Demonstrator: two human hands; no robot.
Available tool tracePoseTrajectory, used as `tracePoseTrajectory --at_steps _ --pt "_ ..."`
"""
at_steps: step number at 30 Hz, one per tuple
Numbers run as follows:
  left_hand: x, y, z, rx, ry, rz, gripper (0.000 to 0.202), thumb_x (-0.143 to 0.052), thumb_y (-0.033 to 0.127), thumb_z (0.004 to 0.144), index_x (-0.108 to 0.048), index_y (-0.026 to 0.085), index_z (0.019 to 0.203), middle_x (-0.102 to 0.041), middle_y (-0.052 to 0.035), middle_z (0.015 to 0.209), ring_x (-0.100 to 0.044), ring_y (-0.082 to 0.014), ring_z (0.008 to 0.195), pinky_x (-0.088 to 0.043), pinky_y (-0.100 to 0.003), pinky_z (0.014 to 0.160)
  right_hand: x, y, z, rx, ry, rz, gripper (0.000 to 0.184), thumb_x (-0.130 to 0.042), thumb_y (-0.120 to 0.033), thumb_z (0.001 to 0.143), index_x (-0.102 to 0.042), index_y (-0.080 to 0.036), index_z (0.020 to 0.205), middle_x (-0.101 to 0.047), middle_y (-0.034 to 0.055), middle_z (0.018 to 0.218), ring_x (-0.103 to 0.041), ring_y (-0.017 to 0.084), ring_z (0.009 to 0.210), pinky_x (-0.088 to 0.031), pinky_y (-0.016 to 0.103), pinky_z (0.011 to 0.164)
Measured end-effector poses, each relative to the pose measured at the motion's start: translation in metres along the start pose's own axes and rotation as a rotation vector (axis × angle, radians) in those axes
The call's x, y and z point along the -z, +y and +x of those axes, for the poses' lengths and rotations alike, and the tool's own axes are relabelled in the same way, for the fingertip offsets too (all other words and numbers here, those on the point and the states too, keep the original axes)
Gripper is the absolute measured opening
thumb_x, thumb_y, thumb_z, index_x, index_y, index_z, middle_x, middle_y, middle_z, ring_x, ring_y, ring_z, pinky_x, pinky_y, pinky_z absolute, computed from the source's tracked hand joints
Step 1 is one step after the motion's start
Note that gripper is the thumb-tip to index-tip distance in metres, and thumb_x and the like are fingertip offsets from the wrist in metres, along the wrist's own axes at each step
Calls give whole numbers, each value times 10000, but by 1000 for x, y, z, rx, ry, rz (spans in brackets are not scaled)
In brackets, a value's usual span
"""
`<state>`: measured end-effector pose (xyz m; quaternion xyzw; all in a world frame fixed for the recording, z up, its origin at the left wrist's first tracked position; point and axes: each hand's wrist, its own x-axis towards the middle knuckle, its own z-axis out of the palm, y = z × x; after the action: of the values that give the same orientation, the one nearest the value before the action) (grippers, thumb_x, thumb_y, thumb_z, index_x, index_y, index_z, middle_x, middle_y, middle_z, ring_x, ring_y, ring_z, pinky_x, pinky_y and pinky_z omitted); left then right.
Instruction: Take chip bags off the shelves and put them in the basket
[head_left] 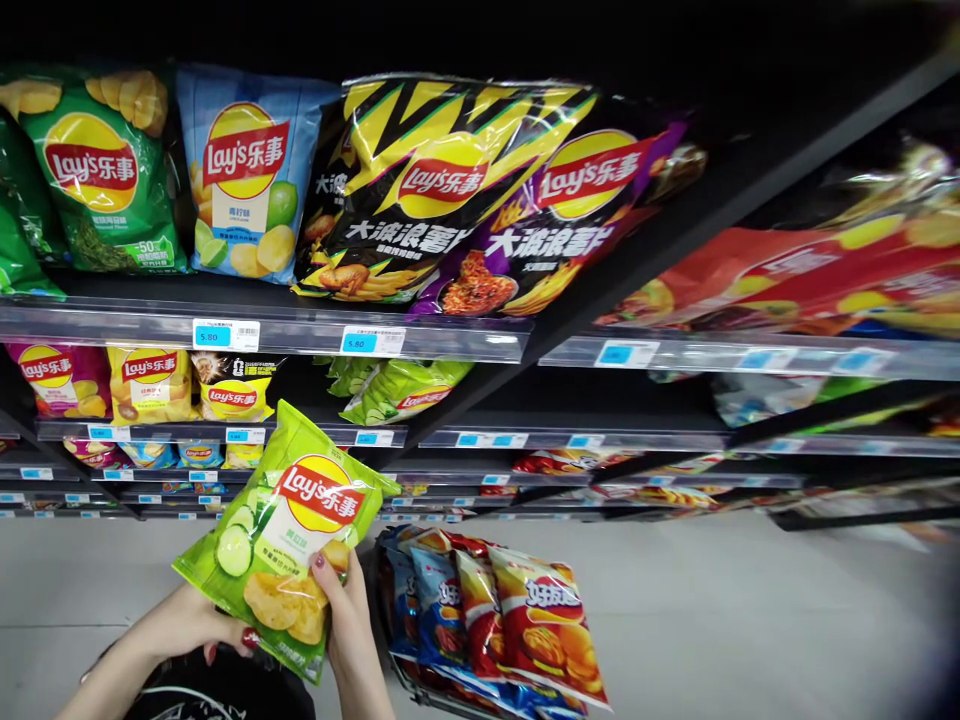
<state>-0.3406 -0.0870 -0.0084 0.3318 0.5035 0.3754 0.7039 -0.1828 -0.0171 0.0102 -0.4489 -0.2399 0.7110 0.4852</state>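
Observation:
A green bag of Lay's chips (255,520) with cucumber slices and chips printed on it is held up, tilted, in front of the lower shelves. My right hand (345,610) grips its lower right edge, thumb on the front and fingers hidden behind. At the bag's lower left, my left hand (202,625) holds it from below and behind, with the thumb showing at the bottom edge. On the shelf behind, similar green chip bags (409,390) lie leaning to one side.
The upper shelf (292,327) bears green, blue, black-yellow and purple Lay's bags. Smaller Lay's bags (150,385) stand on the shelf below. A dark basket (412,685) full of snack bags sits on the grey floor (697,620). More snack shelving (720,355) runs along the right.

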Motion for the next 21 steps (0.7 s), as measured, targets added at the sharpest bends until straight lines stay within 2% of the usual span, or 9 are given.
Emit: tracePoseTrajectory --at_steps 3,5,16,21 --pt "0 -3 1 -40 -16 -6 417 -767 287 571 -671 132 946 -694 -62 755 -602 -192 664 -487 -305 632 4 0 -1 16 -17 -9 617 -797 -391 516 -563 -238 1066 -695 58 942 -649 271 870 -522 383 746" --pt "-1 -4 1 -54 -32 -7 452 -774 285 568 -664 142 982 -698 -65 789 -602 -198 687 -490 -324 675 5 0 -2 19 -27 -7 618 -798 -390 515 -564 -244 1068 -696 52 941 -650 260 861 -522 367 740" --pt "-9 1 -1 -93 -59 -61 488 -776 260 573 -647 128 1024 -696 -95 883 -604 -221 784 -487 -366 732 10 2 -5 14 -7 1 624 -792 -383 521 -557 -244 1083 -695 54 949 -637 270 907 -520 362 748" --pt "-12 2 -2 -101 -70 -83 491 -775 228 574 -641 151 1041 -690 -86 929 -598 -213 816 -480 -336 738 11 0 -6 12 -10 -3 585 -792 -388 525 -571 -244 1047 -698 52 955 -645 260 881 -520 344 727"
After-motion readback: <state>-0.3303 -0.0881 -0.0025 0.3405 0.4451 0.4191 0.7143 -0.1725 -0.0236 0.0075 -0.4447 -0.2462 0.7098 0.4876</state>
